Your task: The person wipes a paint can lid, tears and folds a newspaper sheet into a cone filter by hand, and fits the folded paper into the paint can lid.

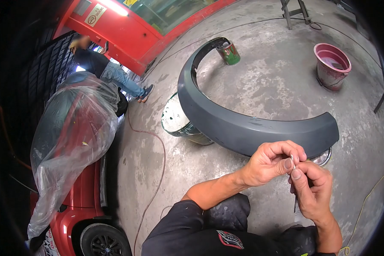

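Note:
My left hand point(275, 164) and my right hand point(313, 187) meet in front of me, both closed in a pinch. Between their fingertips is a small, thin whitish piece point(292, 161), too small to name. Just beyond them lies a dark grey curved fender flare point(251, 132), its near end partly behind my left hand. The flare rests over a paint-spattered bucket point(177, 115) and reaches to a green can point(229, 54) at its far end. A shiny round rim point(327, 157) shows below its right end. Something dark hangs below my right hand, its kind unclear.
A pink bucket point(332, 64) stands on the stained concrete floor at the right. On the left is a red car point(79, 196) under plastic sheeting point(68, 136). A person point(102, 68) stands behind it. A hose point(162, 170) crosses the floor; a stand point(296, 13) is at the back.

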`<state>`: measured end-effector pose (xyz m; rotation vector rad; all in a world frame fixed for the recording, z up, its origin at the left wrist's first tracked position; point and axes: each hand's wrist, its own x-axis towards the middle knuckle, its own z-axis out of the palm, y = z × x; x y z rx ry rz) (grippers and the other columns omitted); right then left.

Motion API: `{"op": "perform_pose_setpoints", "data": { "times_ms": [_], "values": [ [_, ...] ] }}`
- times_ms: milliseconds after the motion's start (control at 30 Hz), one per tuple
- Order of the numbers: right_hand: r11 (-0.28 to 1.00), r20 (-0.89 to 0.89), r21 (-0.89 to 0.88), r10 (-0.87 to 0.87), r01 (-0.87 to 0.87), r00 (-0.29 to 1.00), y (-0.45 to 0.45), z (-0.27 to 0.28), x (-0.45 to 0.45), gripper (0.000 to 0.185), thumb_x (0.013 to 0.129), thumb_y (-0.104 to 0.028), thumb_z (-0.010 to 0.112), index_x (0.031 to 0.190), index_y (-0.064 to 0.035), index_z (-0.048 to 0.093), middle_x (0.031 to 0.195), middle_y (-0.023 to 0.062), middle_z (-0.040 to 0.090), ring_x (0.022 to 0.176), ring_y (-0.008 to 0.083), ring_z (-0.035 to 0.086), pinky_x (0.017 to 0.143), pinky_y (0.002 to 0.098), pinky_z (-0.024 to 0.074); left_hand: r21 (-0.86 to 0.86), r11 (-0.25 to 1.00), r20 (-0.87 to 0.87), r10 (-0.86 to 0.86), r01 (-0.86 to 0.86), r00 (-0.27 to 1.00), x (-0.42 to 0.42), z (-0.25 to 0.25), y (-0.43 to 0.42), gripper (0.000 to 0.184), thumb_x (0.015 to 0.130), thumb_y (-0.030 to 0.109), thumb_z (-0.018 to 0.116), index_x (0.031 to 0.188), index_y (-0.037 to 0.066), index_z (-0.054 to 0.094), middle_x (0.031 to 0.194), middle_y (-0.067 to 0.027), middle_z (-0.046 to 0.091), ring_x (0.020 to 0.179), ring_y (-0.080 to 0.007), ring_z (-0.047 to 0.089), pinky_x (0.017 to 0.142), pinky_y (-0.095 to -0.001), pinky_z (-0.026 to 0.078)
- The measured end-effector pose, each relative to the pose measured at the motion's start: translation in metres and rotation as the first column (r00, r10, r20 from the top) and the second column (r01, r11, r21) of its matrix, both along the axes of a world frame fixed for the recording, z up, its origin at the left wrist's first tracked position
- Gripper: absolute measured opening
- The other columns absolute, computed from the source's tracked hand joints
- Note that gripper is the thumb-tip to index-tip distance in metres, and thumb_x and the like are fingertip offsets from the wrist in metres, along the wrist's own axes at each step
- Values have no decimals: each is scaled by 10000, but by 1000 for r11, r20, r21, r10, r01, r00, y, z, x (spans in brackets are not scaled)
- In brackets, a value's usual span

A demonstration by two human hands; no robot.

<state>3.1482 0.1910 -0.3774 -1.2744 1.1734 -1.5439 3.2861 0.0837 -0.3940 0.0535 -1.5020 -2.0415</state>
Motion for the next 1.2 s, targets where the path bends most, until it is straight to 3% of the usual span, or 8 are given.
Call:
{"op": "perform_pose_setpoints", "data": {
  "times_ms": [100, 367, 567, 900, 967, 1100, 1167, 1200],
  "values": [
    [995, -124, -73, -72, 63, 990, 0, -1, 0, 101, 884, -68, 597, 871, 23, 637, 645, 43, 582, 543, 75, 522, 483, 238, 399, -54, 998, 10, 13, -12, 1000, 1, 1, -4, 109, 912, 123, 600, 971, 34, 619, 1110, -118, 546, 985, -155, 537, 854, -293, 455],
    [962, 356, 144, 168, -232, 919, 5, 5, -8, 126, 891, -76, 571, 853, 29, 628, 702, 60, 605, 577, 98, 553, 522, 226, 455, 53, 988, 12, -146, 146, 989, 4, 1, -8, 119, 813, 63, 707, 922, 26, 680, 1123, -130, 540, 1005, -183, 546, 871, -303, 458],
    [928, 475, 131, 250, -348, 844, 5, 2, -8, 166, 915, -87, 537, 834, 38, 609, 726, 80, 608, 599, 119, 574, 531, 252, 485, 18, 993, 20, -120, 120, 993, 6, 3, -6, 138, 798, 90, 731, 914, 33, 683, 1079, -113, 536, 970, -165, 526, 853, -291, 440],
    [952, 402, 118, 216, -284, 890, 6, 5, -6, 159, 924, -83, 525, 854, 38, 602, 721, 73, 602, 604, 117, 572, 545, 250, 485, 60, 995, 63, -88, 84, 994, 8, 12, 8, 106, 901, 95, 605, 975, 22, 631, 1107, -107, 501, 976, -163, 519, 843, -281, 447],
    [963, 385, 96, 197, -251, 902, 5, 3, -7, 157, 921, -90, 534, 851, 34, 600, 713, 73, 600, 596, 114, 568, 546, 246, 482, 224, 964, -49, -133, 141, 990, 4, 8, 11, 123, 931, 109, 555, 1010, 24, 595, 1114, -104, 489, 978, -162, 522, 831, -293, 462],
    [965, 392, 110, 178, -238, 903, 4, 4, -6, 160, 919, -103, 544, 851, 31, 598, 713, 79, 600, 596, 116, 569, 549, 241, 480, 259, 956, -137, -105, 138, 985, 3, 2, 7, 135, 943, 122, 535, 1035, 36, 584, 1149, -110, 485, 1024, -176, 521, 859, -329, 467],
    [956, 399, 146, 177, -253, 900, 4, -2, -6, 167, 916, -117, 554, 851, 29, 600, 712, 79, 603, 598, 122, 572, 552, 247, 482, 359, 933, -263, 79, 21, 962, 13, 8, -7, 150, 936, 144, 549, 1052, 60, 595, 1338, -89, 422, 1177, -239, 461, 1039, -415, 378],
    [956, 398, 148, 175, -252, 900, 4, -2, -6, 167, 916, -117, 554, 851, 29, 600, 712, 79, 603, 598, 122, 572, 552, 247, 482, 360, 933, -263, 78, 23, 962, 13, 7, -8, 150, 936, 144, 549, 1052, 60, 595, 1338, -89, 422, 1177, -239, 461, 1039, -415, 378]
  ]
}}
